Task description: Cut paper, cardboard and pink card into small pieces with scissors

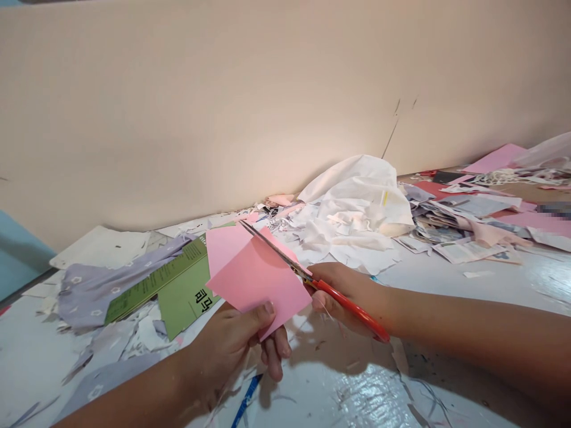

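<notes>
1. The left hand (227, 345) pinches a square pink paper sheet (256, 276) at its near edge, held above the table.
2. The right hand (345, 297) clenches red-handled steel scissors (348, 306), blades lying across the sheet, their far ends hard to make out.
3. A green printed carton (178, 291) sits just left of the sheet; a glossy white tabletop (450, 279) offers open room to the right — the right fingers are partly hidden.

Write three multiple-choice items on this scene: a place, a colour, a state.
1. Where is the green printed card relative to the pink paper?
A. Left of it
B. Right of it
C. Under the right hand

2. What colour is the scissors' grip in the right hand?
A. Blue
B. Red
C. Black

3. What state is the pink paper in?
A. Lying flat
B. Held up in the left hand
C. Balled up

1 A, the card shows left of the paper.
2 B, the loops are plainly red.
3 B, the hand pinches it in the air.
</notes>
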Action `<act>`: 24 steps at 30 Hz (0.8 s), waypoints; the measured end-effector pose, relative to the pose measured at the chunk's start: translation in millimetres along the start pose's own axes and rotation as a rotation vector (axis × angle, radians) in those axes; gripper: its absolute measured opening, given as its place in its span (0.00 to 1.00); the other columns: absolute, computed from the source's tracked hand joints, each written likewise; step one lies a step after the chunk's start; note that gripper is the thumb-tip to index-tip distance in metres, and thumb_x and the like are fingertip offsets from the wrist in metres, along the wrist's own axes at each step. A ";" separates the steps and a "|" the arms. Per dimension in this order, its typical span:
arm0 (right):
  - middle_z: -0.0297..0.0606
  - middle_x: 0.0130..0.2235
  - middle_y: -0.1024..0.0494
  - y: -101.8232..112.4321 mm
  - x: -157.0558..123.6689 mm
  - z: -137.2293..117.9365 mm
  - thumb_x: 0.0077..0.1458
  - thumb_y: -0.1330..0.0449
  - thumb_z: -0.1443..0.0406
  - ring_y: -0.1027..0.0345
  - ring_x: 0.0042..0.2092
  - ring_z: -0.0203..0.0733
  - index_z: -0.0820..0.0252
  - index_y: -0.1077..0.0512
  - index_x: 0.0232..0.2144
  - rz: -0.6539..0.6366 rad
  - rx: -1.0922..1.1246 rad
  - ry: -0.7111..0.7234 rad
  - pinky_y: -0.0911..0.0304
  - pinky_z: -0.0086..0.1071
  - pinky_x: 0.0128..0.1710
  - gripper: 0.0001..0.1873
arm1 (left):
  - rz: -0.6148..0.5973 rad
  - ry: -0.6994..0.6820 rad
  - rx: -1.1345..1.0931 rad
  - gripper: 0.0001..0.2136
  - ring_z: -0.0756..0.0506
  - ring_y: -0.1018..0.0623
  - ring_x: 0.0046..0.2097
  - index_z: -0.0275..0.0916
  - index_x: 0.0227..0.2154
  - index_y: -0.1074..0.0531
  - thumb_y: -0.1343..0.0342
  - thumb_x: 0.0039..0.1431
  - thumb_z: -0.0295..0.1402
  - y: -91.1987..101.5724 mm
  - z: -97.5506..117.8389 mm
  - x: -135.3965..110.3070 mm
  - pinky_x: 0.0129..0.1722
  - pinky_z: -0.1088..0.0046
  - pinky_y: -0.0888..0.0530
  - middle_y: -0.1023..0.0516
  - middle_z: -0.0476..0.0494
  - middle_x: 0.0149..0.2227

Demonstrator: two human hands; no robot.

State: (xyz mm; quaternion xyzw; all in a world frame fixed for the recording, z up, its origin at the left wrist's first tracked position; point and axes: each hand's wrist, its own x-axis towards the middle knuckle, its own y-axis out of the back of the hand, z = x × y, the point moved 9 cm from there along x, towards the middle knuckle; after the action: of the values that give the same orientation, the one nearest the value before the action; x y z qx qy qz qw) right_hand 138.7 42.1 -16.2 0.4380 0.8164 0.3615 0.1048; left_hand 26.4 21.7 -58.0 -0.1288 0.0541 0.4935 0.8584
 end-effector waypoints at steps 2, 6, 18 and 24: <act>0.33 0.23 0.36 -0.7 0.2 -1.2 0.48 0.57 0.41 0.45 0.25 0.34 0.61 0.36 0.25 -0.001 0.007 -0.005 0.47 0.27 0.23 0.30 | -0.011 0.002 0.000 0.20 0.52 0.28 0.17 0.32 0.18 0.26 0.52 0.56 0.40 -1.1 0.1 -0.2 0.23 0.75 0.32 0.25 0.44 0.19; 0.32 0.21 0.39 -1.7 -0.3 -1.3 0.48 0.56 0.41 0.46 0.24 0.33 0.61 0.37 0.21 0.005 0.056 -0.034 0.48 0.27 0.22 0.29 | -0.008 0.014 -0.015 0.20 0.51 0.28 0.18 0.32 0.17 0.26 0.52 0.56 0.40 0.6 -1.6 -0.2 0.23 0.75 0.32 0.25 0.45 0.18; 0.32 0.24 0.32 -10.7 9.5 10.6 0.44 0.40 0.55 0.35 0.26 0.35 0.62 0.37 0.24 -0.028 0.649 -0.129 0.38 0.29 0.27 0.16 | -0.042 0.164 0.001 0.19 0.49 0.29 0.16 0.31 0.19 0.27 0.49 0.51 0.44 -4.5 -18.5 6.5 0.15 0.74 0.34 0.28 0.43 0.16; 0.35 0.24 0.29 -10.7 7.0 10.1 0.45 0.42 0.61 0.32 0.27 0.36 0.64 0.34 0.22 -0.068 0.595 -0.170 0.36 0.30 0.28 0.11 | -0.088 0.036 0.118 0.15 0.48 0.27 0.24 0.33 0.27 0.29 0.45 0.48 0.43 -5.6 1.0 6.9 0.24 0.73 0.33 0.27 0.43 0.22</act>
State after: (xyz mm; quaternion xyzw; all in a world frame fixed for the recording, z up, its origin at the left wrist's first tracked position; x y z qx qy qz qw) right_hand 132.6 48.9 -29.8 0.4507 0.8888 0.0650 0.0518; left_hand 34.7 25.1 -57.6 -0.0892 0.0926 0.4489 0.8843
